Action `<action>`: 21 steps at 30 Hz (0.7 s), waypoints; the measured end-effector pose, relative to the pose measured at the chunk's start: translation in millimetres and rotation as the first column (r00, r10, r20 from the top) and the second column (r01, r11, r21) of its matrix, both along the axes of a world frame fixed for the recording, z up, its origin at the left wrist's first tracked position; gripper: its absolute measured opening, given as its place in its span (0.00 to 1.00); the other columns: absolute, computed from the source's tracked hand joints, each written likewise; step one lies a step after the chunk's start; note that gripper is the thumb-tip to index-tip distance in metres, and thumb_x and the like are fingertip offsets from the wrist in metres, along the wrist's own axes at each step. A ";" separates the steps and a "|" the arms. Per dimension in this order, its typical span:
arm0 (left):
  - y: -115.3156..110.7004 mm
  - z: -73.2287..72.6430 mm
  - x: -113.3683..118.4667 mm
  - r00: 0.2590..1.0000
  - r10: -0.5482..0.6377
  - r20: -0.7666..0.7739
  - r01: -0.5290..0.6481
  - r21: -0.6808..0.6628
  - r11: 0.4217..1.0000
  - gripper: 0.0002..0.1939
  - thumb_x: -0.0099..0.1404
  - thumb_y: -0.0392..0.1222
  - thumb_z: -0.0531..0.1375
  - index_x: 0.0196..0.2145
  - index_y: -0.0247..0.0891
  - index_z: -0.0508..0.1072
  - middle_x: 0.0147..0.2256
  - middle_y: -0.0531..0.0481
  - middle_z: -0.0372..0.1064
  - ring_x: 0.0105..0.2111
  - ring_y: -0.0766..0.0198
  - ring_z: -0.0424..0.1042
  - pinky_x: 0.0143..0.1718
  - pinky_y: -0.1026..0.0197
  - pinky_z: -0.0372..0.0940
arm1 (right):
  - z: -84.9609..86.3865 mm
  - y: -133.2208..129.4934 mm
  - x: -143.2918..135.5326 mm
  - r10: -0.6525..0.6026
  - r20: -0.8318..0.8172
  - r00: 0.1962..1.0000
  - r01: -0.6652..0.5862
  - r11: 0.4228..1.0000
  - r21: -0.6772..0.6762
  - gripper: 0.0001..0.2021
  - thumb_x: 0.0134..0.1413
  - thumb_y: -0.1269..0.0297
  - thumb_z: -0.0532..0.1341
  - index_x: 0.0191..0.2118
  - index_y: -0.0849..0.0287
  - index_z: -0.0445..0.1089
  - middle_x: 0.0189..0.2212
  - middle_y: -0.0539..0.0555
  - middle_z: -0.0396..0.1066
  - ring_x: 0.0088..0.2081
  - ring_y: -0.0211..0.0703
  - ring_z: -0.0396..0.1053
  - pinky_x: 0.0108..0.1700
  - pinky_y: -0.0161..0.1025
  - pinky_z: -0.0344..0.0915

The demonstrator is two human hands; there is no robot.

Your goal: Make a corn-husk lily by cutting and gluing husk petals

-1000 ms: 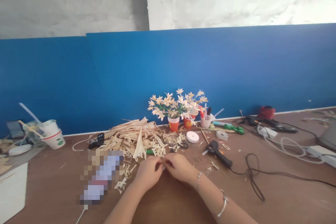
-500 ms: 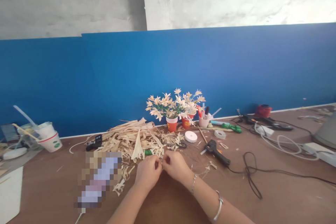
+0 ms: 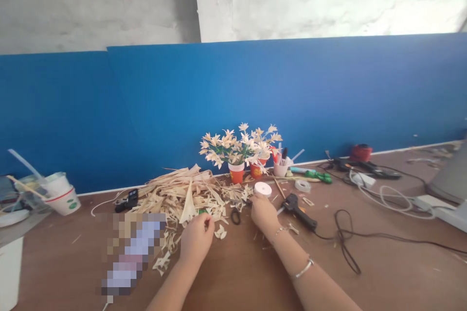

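Observation:
My left hand [image 3: 197, 237] is closed in a pinch beside the heap of dried, straw-coloured leaves [image 3: 175, 187]; whatever its fingertips hold is too small to name. Farther right, my right hand [image 3: 265, 215] reaches over the table, its fingertips beside the dark-handled scissors [image 3: 236, 216] and just in front of a white tape roll [image 3: 262, 189]. Its fingers are partly hidden, so its grip is unclear. A small pale leaf flower [image 3: 220, 232] lies on the table between my hands.
Pale flowers [image 3: 226, 145] stand in a red cup [image 3: 236, 174] behind the heap. A black glue gun [image 3: 299, 212] with its cable lies right of my right hand. White cups [image 3: 65, 199] stand at the left; a power strip [image 3: 440, 206] lies at the right.
My hands, close together before, are now apart. My right hand has moved right and forward, my left slightly left. The pale leaf flower and a scissor handle now show between them.

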State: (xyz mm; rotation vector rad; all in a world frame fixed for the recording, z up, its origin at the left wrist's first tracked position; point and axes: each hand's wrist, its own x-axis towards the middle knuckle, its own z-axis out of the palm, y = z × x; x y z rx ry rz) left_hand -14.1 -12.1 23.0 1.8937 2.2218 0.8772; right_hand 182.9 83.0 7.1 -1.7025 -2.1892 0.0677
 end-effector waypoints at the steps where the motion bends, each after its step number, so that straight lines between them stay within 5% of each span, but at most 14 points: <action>1: 0.0 -0.6 0.0 1.000 -0.003 0.005 0.003 0.006 1.000 0.09 0.61 0.39 0.51 0.28 0.42 0.71 0.31 0.54 0.74 0.31 0.63 0.70 0.30 0.65 0.55 | -1.8 0.9 0.0 -0.009 -0.004 1.000 0.009 1.000 0.004 0.13 0.48 0.80 0.52 0.34 0.64 0.72 0.39 0.62 0.67 0.43 0.48 0.64 0.43 0.37 0.58; 5: -0.2 -2.0 -1.5 1.000 -0.006 0.027 0.006 0.031 1.000 0.10 0.61 0.40 0.51 0.28 0.42 0.71 0.30 0.53 0.74 0.31 0.63 0.70 0.31 0.65 0.57 | -4.2 3.6 1.2 -0.012 -0.043 0.999 0.014 0.999 0.029 0.12 0.50 0.78 0.52 0.31 0.65 0.73 0.39 0.64 0.66 0.44 0.50 0.63 0.42 0.39 0.59; 13: 4.4 -5.3 -7.0 0.971 -0.068 0.230 0.026 0.178 0.984 0.12 0.61 0.44 0.51 0.28 0.39 0.72 0.27 0.50 0.73 0.29 0.61 0.70 0.32 0.62 0.61 | -2.0 8.3 0.9 0.115 -0.408 0.906 -0.095 0.993 0.070 0.06 0.45 0.75 0.58 0.27 0.62 0.73 0.31 0.56 0.69 0.35 0.43 0.67 0.40 0.37 0.63; 17: 10.0 -13.4 -4.8 0.820 -0.237 0.522 0.158 0.192 0.969 0.14 0.60 0.48 0.53 0.30 0.37 0.72 0.28 0.49 0.73 0.30 0.60 0.71 0.31 0.62 0.65 | -1.0 -2.2 -14.0 0.149 -0.507 0.849 -0.115 0.988 0.099 0.06 0.46 0.73 0.58 0.27 0.61 0.73 0.30 0.55 0.70 0.32 0.41 0.68 0.37 0.36 0.65; 21: 15.7 -23.6 0.2 0.644 -0.269 0.717 0.227 0.157 0.961 0.14 0.57 0.49 0.55 0.31 0.36 0.72 0.28 0.47 0.73 0.32 0.58 0.73 0.29 0.61 0.68 | -3.4 -20.1 -37.3 0.190 -0.682 0.707 -0.125 0.982 0.143 0.07 0.45 0.72 0.58 0.28 0.61 0.73 0.30 0.55 0.69 0.31 0.42 0.69 0.35 0.38 0.67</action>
